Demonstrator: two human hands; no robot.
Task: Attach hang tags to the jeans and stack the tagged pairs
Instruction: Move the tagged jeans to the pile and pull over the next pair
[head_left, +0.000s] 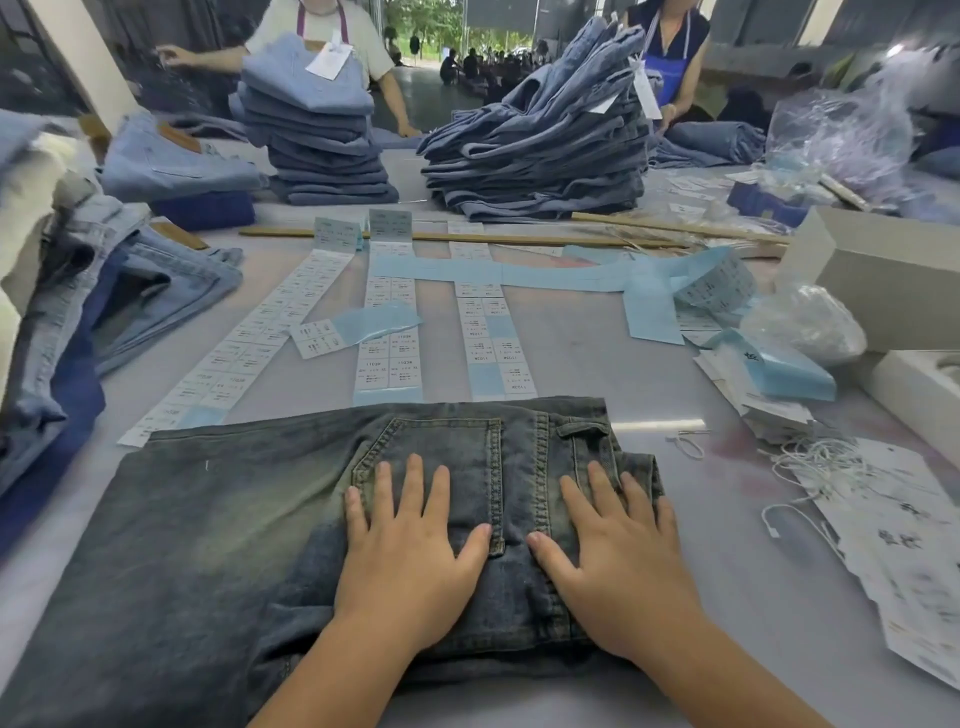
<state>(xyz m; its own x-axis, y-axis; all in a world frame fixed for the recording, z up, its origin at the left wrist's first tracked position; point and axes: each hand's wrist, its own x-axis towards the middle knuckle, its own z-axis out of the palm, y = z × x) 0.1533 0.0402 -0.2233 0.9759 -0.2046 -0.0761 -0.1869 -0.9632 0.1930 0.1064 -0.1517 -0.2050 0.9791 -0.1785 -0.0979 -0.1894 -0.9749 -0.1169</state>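
A folded pair of dark washed jeans (218, 519) lies on the grey table in front of me, back pocket up. My left hand (410, 551) rests flat on the pocket with fingers spread. My right hand (618, 556) lies flat beside it on the waistband end. Neither hand holds anything. White hang tags with loose strings (893, 525) lie at the right. Strips of sticker labels (389, 322) stretch across the table beyond the jeans. Two tall stacks of light blue tagged jeans (322, 135) (545, 150) stand at the back.
More folded jeans (135, 291) pile up at the left edge. White boxes (883, 275) and plastic bags (805, 322) crowd the right side. A long wooden stick (467, 238) lies across the table. Two people work on the far side.
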